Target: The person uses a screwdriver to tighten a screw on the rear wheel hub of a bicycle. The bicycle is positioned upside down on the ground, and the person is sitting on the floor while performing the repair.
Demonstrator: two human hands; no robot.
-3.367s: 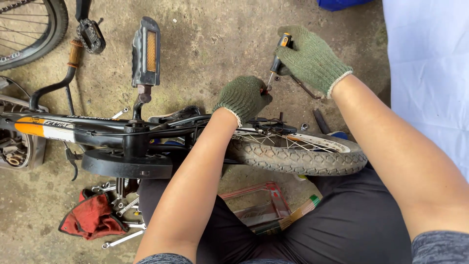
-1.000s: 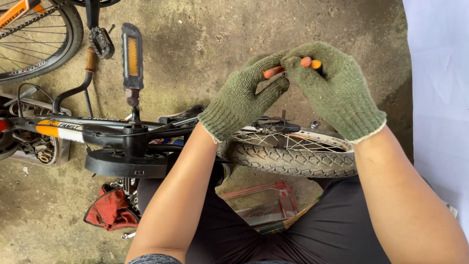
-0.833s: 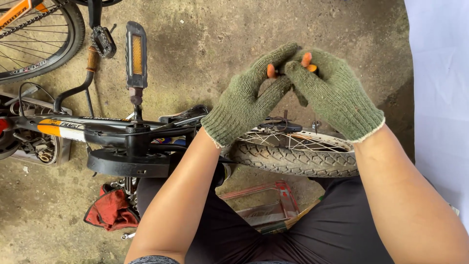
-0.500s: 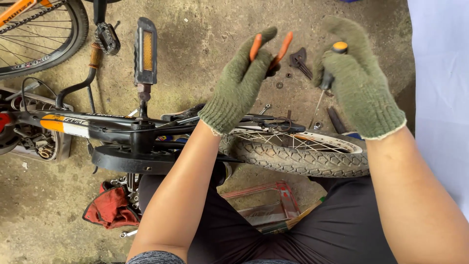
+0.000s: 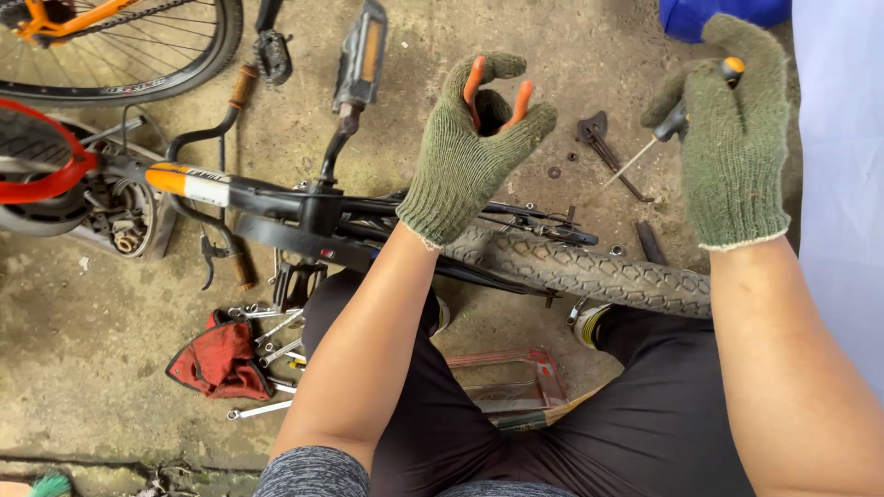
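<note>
The bike (image 5: pixel 304 207) lies on its side across the concrete floor (image 5: pixel 120 368), its frame running from the left edge to the tyre (image 5: pixel 589 271), which ends just short of the right arm. A pedal (image 5: pixel 361 57) sticks up from the crank toward the top edge. Above the tyre, between the two hands, is a patch of bare floor with a dark bracket (image 5: pixel 599 138) and a few small washers (image 5: pixel 553 171) scattered on it. A second wheel (image 5: pixel 138 51) fills the top left corner, and a blue object (image 5: pixel 718 14) sits at the top edge just behind the right hand. Pale cloth runs down the whole right edge. Lower left, a red rag (image 5: pixel 216 364) lies among loose spanners (image 5: pixel 262 410), close to the person's knee.

The left hand (image 5: pixel 470 138), in a green knit glove, is raised over the frame with the palm turned away and the fingers curled around the orange handles of pliers (image 5: pixel 495 92); only the handle ends show. The forearm rises from the lap, crossing the frame.

The right hand (image 5: pixel 732 129), gloved alike, is held well apart to the right, fisted on a screwdriver (image 5: pixel 663 133). Its orange cap pokes out at the top of the fist and its thin shaft slants down-left toward the bracket, tip above the floor.
</note>
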